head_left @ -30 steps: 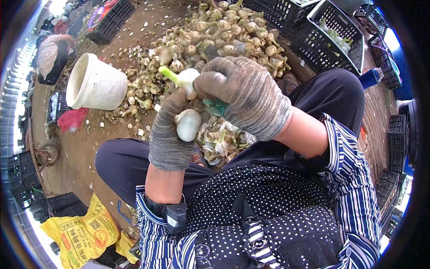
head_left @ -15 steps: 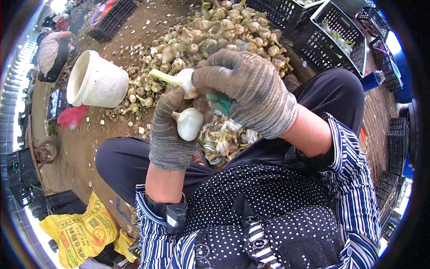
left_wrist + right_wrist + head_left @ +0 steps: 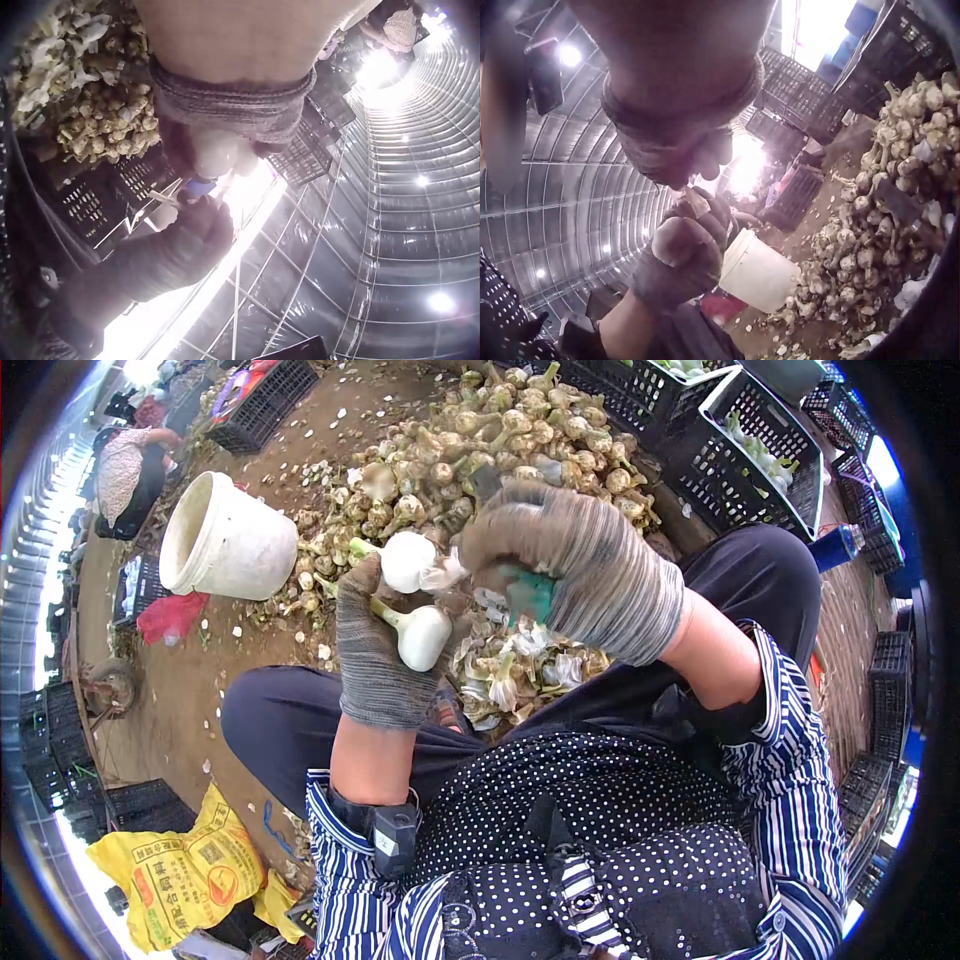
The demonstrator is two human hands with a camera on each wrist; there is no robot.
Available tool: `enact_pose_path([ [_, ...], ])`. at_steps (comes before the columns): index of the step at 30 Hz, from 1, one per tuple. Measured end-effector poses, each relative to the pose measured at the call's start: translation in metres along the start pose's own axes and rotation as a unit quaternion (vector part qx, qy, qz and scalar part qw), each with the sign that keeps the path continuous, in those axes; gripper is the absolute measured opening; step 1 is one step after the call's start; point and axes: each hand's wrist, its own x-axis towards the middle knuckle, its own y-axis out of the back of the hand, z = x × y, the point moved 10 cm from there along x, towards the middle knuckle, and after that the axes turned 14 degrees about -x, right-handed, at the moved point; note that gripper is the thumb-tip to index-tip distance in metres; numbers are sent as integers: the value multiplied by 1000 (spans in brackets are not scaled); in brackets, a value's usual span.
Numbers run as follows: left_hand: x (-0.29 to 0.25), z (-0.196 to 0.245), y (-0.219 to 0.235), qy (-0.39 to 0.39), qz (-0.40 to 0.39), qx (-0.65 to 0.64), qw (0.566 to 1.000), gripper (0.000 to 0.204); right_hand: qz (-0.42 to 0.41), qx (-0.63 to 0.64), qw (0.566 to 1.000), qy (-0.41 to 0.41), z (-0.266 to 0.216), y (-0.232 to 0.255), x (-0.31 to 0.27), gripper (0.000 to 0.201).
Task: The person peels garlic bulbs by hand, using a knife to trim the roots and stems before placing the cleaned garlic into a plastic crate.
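My left hand [image 3: 385, 650], in a grey striped knit glove, holds two white garlic bulbs. The upper bulb [image 3: 408, 563], with a short green stem, sits at the thumb and fingertips, a loose flap of papery skin [image 3: 444, 570] on its right side. Lower down, a smooth bulb [image 3: 424, 638] rests against the palm, its stem pointing up and left. The gloved right hand [image 3: 585, 575] is just right of the upper bulb, its fingers curled and blurred. A green thing [image 3: 528, 598] shows in its grip, mostly hidden. In the right wrist view, a bulb [image 3: 684, 241] lies in the left hand.
A large heap of unpeeled garlic [image 3: 500, 435] lies ahead, with peeled skins [image 3: 520, 670] between the legs. A white bucket [image 3: 240, 545] stands left. Black crates [image 3: 750, 455] are at the back right, a yellow sack [image 3: 190, 875] lower left. Another person [image 3: 130, 480] is far left.
The right hand has moved right, away from the upper bulb, with the green thing. That bulb has turned, showing more white, with skin now hanging at its right. The lower bulb stays in the left hand.
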Motion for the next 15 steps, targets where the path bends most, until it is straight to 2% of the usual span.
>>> enact_pose_path([
  [1, -1, 2, 6, -17, 40, 7, 999, 44, 18, 39, 999, -17, 3, 3, -1, 17],
  [2, -1, 2, 7, -17, 39, 7, 999, 44, 18, 38, 999, -17, 4, 3, -1, 17],
  [4, 3, -3, 3, 18, -16, -19, 1000, 45, 65, 77, 994, -34, 12, 11, -3, 16],
  [5, 4, -2, 7, 19, -16, -19, 1000, 45, 62, 166, 979, -101, 28, 5, -7, 15],
  [6, 6, 1, 9, 21, -31, -12, 999, 45, 62, 166, 979, -101, 29, 7, -9, 15],
  [8, 6, 1, 7, 22, -45, -4, 999, 46, 81, 248, 948, -184, 49, 7, -15, 13],
  [10, 5, -1, -3, 25, -77, 11, 997, 47, 80, 198, 959, -185, 47, 9, -14, 12],
  [11, 6, -3, -3, 26, -77, 12, 997, 47, 51, 159, 970, -175, 45, 1, -13, 13],
  [12, 8, 2, -1, -7, -63, 39, 997, 46, 21, 120, 979, -166, 42, -5, -13, 14],
  [13, 9, 6, 2, -41, -48, 67, 996, 45, -30, 117, 972, -200, 43, -16, -17, 16],
  [14, 10, 1, -3, -40, -48, 66, 996, 45, -30, 116, 972, -201, 40, -14, -16, 16],
  [15, 11, 5, -2, -90, 4, 90, 992, 42, -92, 44, 972, -213, 39, -20, -16, 16],
])
